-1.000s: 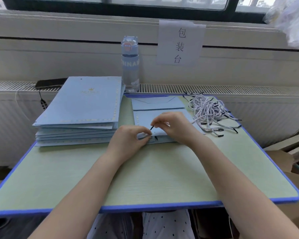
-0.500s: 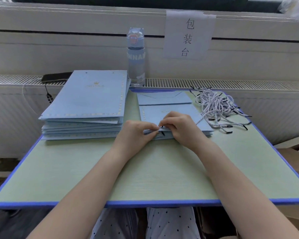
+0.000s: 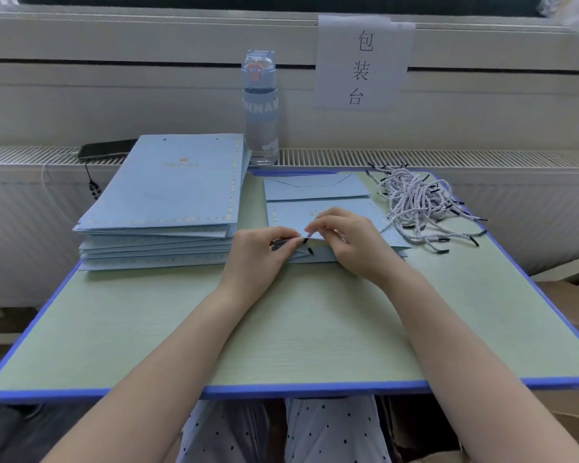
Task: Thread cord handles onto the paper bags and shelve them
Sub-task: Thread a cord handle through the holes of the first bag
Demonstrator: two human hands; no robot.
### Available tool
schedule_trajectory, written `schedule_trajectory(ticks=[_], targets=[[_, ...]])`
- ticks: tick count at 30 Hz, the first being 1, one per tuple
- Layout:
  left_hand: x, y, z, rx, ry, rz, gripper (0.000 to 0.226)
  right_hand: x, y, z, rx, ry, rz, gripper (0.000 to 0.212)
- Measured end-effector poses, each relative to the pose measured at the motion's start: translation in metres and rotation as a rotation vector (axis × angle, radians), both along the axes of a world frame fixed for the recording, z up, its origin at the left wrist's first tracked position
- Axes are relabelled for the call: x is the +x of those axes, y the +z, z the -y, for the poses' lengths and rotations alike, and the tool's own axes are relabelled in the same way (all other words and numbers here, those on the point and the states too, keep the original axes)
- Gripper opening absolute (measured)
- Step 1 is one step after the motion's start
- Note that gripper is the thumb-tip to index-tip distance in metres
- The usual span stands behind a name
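A flat light-blue paper bag [image 3: 318,195] lies in the middle of the desk, its near edge under my hands. My left hand [image 3: 258,252] pinches that near edge, lifting the top layer a little. My right hand [image 3: 351,242] pinches a cord's black tip [image 3: 306,239] at the bag's edge, and a second black tip [image 3: 311,251] shows just below it. The rest of that cord is hidden by my hands. A pile of white-and-grey cords [image 3: 418,202] with black tips lies at the right rear of the desk. A stack of flat blue bags [image 3: 168,202] sits at the left.
The green desk with a blue rim [image 3: 281,392] stands against a radiator ledge. A water bottle [image 3: 260,108] and a black phone [image 3: 106,149] rest on that ledge. A paper sign [image 3: 361,61] hangs on the wall. Cardboard boxes [image 3: 569,295] stand to the right.
My hands stay at the bag's near edge. My right fingers have worked the cord's black tip lower, against the edge. The view has tilted down and closer.
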State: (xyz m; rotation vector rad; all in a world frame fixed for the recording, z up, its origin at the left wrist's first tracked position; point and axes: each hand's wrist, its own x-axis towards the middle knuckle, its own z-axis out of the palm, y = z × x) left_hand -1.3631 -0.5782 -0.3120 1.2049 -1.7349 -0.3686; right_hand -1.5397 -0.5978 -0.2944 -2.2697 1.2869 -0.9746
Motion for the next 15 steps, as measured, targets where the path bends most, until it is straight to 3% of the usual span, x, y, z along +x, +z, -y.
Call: schedule_trajectory(ticks=[11, 15], targets=[[0.0014, 0.0032, -0.001, 0.03, 0.005, -0.011, 0.006, -0.0006, 0.004, -0.0045, 0.049, 0.04, -0.043, 0.022], [0.0013, 0.0033, -0.0011, 0.035, 0.005, -0.018, 0.006, -0.0057, 0.002, -0.0031, 0.092, 0.054, -0.053, 0.033]])
